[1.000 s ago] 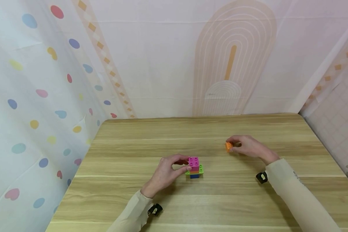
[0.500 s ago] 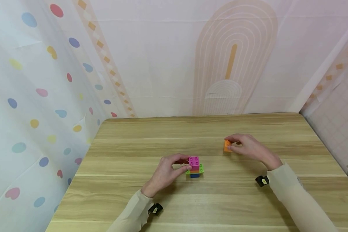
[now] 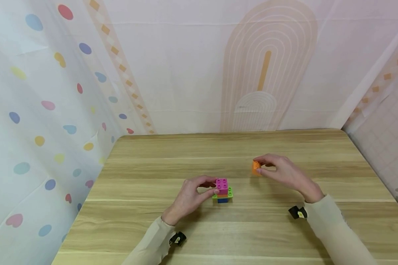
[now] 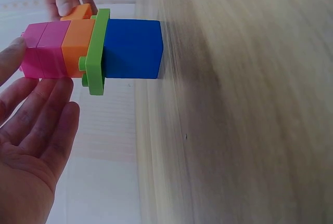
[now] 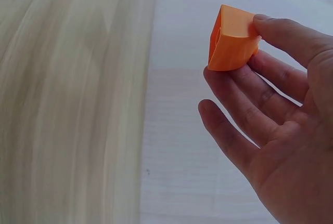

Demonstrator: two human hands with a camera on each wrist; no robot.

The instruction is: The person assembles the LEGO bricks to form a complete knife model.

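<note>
A small tower of toy building bricks stands on the wooden table (image 3: 172,154). From the bottom it has a blue brick (image 4: 132,50), a flat lime-green plate (image 4: 97,52), an orange brick (image 4: 78,47) and pink bricks (image 3: 222,186) on top. My left hand (image 3: 189,197) holds the pink part between thumb and fingers. To the right and farther back, my right hand (image 3: 286,173) pinches a loose orange brick (image 5: 237,39) with one curved side, its hollow underside facing the table side in the right wrist view. This brick is held above the tabletop, apart from the tower.
Behind the table hangs a pale curtain (image 3: 185,73) with arch prints, and a dotted curtain (image 3: 53,129) runs down the left side. Black wrist straps (image 3: 177,239) show at both sleeves.
My right hand has moved a little left with the loose orange brick, closer to the tower, turning the brick slightly. The left hand and the tower have stayed in place.
</note>
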